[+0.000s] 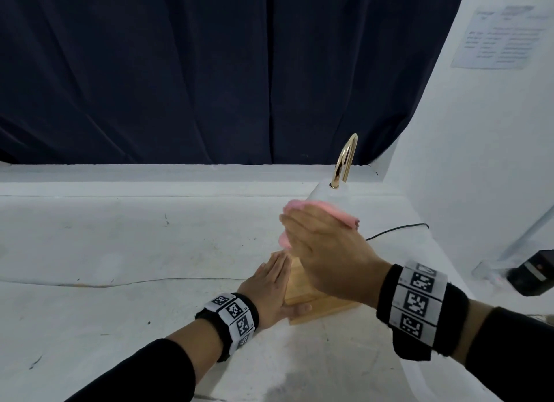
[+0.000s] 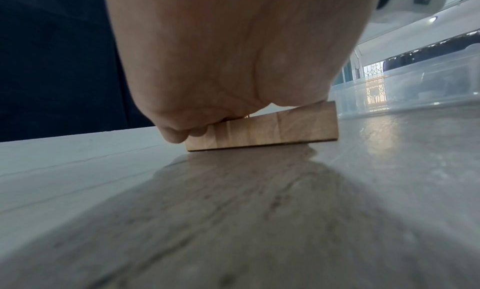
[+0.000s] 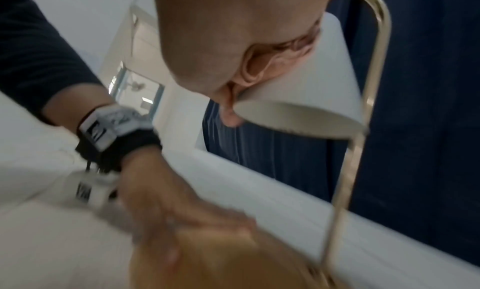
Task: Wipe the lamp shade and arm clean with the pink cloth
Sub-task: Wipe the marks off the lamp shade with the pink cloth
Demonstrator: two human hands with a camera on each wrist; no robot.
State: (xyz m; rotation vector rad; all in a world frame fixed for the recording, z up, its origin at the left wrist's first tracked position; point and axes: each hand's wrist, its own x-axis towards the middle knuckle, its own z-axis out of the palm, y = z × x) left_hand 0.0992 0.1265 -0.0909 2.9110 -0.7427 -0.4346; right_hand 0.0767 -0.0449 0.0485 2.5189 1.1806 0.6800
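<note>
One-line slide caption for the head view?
Right hand presses pink cloth on lamp shade; left hand steadies wooden base.

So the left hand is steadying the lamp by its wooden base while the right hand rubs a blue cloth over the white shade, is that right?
Nearly. The cloth is pink, not blue; the head view shows it under the right hand against the white shade. The rest holds: the left hand presses flat on the wooden base.
</note>
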